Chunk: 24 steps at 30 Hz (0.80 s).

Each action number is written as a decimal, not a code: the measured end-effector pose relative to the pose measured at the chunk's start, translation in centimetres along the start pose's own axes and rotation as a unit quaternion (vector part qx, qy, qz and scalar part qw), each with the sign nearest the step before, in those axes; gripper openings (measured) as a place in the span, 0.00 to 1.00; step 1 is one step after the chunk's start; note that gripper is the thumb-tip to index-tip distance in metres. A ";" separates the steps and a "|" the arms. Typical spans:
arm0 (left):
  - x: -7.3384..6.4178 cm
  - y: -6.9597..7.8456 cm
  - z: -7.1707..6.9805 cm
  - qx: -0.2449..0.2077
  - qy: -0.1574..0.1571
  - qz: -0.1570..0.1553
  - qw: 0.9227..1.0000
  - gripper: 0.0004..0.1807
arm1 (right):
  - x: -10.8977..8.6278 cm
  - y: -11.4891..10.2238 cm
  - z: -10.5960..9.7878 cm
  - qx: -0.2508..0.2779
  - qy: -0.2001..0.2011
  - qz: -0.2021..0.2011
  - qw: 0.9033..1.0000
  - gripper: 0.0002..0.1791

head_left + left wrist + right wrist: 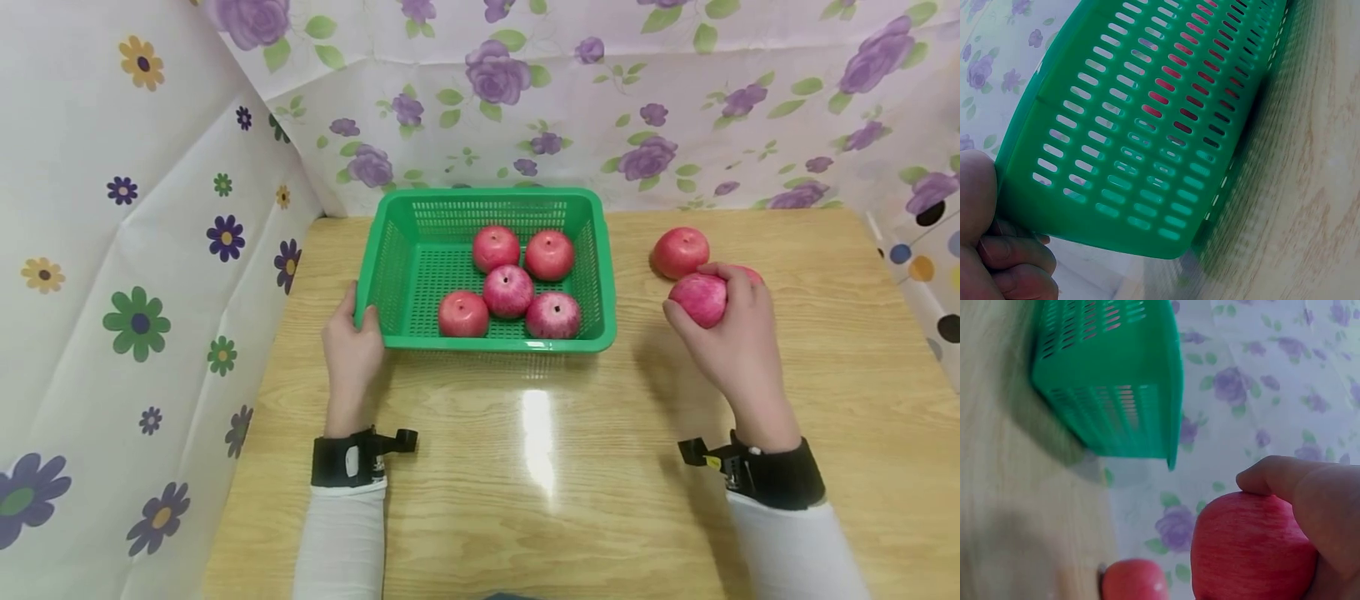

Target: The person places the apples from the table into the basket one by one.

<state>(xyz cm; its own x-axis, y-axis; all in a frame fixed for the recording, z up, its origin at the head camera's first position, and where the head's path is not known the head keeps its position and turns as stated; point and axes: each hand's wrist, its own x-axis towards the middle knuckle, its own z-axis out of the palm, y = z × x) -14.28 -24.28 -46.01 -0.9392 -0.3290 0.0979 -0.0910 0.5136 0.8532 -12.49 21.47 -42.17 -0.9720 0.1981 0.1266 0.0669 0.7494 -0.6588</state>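
Note:
A green plastic basket (491,343) stands on the table with several red apples inside, gathered toward its middle and right. My left hand (352,354) grips the basket's left rim near the front corner; in the left wrist view its thumb and curled fingers (1019,256) pinch the edge. Right of the basket, my right hand (738,350) holds a red apple (699,302) between thumb and fingers, above the table. A second apple (681,250) sits just behind it. Part of a third apple (752,274) shows past my right fingers, the remainder hidden.
The wooden table (465,517) runs up to a flowered cloth wall (450,125) close behind the basket. Another patterned sheet (150,267) hangs along the left side, and a dotted one (911,275) borders the right.

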 end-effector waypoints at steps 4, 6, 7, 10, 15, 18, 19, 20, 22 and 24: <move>0.0 -0.1 0.1 -0.001 -0.004 -0.003 1.000 0.28 | 0.5 -1.7 -0.2 -0.004 -0.008 -0.011 1.000 0.40; 0.0 0.0 0.1 0.001 -0.004 -0.005 1.000 0.29 | 0.9 -2.8 -0.4 -0.004 -0.013 -0.018 1.000 0.40; 0.0 0.0 0.0 0.001 -0.005 -0.006 1.000 0.29 | 1.1 -3.4 -0.4 -0.004 -0.017 -0.023 1.000 0.39; 0.0 0.1 0.0 -0.001 -0.005 -0.010 1.000 0.29 | 1.8 -5.1 -0.4 0.001 -0.032 -0.042 0.999 0.38; 0.1 0.2 -0.1 -0.004 -0.010 -0.017 1.000 0.29 | 3.0 -7.3 0.0 0.001 -0.062 -0.073 0.995 0.35; 0.1 0.1 -0.1 -0.002 -0.008 -0.016 1.000 0.28 | 3.7 -8.6 0.4 0.000 -0.085 -0.086 0.993 0.35; 0.1 0.2 -0.1 -0.003 -0.007 -0.015 1.000 0.28 | 3.9 -9.0 0.5 0.002 -0.096 -0.090 0.991 0.35; 0.1 0.2 0.0 -0.004 -0.006 -0.014 1.000 0.28 | 4.1 -9.4 0.6 0.002 -0.106 -0.096 0.990 0.36; 0.1 0.1 0.0 -0.007 -0.003 -0.011 1.000 0.28 | 4.6 -10.2 1.0 0.004 -0.126 -0.109 0.986 0.36; 0.1 0.1 0.1 -0.009 -0.004 -0.010 1.000 0.28 | 5.1 -11.0 1.4 0.005 -0.147 -0.119 0.982 0.36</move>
<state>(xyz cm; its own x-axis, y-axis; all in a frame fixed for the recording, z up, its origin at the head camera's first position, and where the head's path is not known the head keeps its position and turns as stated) -14.39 -24.16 -45.93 -0.9397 -0.3331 0.0772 -0.1039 0.4934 0.8635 -18.53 13.39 -35.31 -0.9828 -0.1747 0.0594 -0.1716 0.7461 -0.6433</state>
